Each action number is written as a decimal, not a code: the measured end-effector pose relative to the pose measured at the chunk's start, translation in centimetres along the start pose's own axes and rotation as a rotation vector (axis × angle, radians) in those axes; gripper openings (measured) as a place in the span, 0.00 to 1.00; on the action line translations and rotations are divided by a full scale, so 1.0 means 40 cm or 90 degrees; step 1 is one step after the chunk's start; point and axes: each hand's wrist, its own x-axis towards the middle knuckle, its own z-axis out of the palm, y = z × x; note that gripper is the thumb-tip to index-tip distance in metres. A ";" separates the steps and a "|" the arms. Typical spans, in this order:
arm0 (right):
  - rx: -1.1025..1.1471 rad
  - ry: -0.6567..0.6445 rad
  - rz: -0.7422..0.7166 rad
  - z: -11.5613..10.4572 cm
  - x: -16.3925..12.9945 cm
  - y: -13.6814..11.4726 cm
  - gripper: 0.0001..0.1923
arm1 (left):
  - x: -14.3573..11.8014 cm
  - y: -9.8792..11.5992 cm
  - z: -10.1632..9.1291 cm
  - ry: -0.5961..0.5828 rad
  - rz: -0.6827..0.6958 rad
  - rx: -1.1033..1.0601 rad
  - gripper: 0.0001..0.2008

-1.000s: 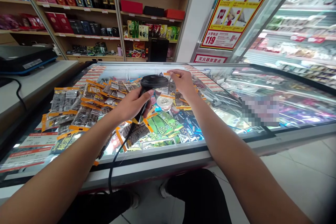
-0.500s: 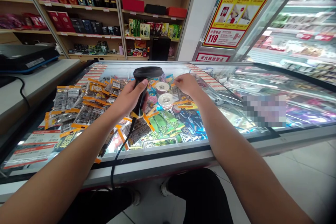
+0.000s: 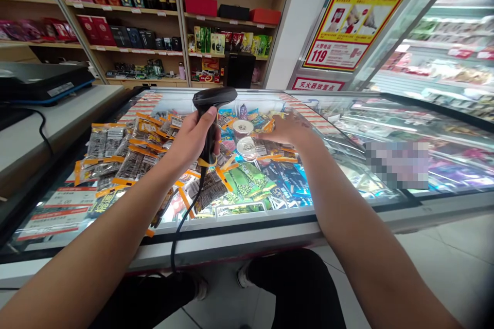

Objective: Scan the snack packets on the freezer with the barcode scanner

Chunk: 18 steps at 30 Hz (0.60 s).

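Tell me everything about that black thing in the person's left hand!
It is a black barcode scanner, looking like smooth plastic, with a wide head at the top and a slim handle. The left hand grips the handle, thumb up the front, holding it upright above the freezer's packets. A black cable hangs from its base toward the floor.

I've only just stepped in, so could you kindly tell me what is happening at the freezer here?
A person stands at an open chest freezer full of packets and cups. The left hand grips a corded black scanner, held upright above the goods. The right hand reaches in over the orange-edged packets, beside two round cups; whether it grips anything cannot be told. A counter lies to the left.
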 end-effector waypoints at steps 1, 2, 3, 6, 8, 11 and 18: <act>-0.009 -0.056 0.012 -0.002 -0.005 -0.002 0.58 | 0.000 0.000 0.000 0.000 0.001 -0.002 0.22; -0.014 -0.114 0.029 -0.004 -0.008 -0.002 0.61 | 0.000 -0.001 0.000 0.000 0.000 -0.002 0.22; -0.015 -0.159 0.040 -0.007 -0.009 0.001 0.61 | 0.000 -0.001 0.001 0.000 0.000 -0.002 0.22; 0.006 -0.177 0.005 -0.009 0.005 0.029 0.58 | -0.002 0.001 0.003 -0.004 -0.001 0.002 0.21; 0.025 -0.154 -0.036 -0.003 0.024 0.061 0.53 | -0.004 0.004 0.005 -0.003 -0.005 0.007 0.22; 0.051 -0.086 -0.105 0.013 0.054 0.109 0.43 | -0.003 0.006 0.006 0.002 -0.010 0.006 0.23; 0.084 0.095 -0.139 0.001 0.035 0.036 0.29 | 0.006 0.001 -0.001 0.014 0.001 -0.013 0.24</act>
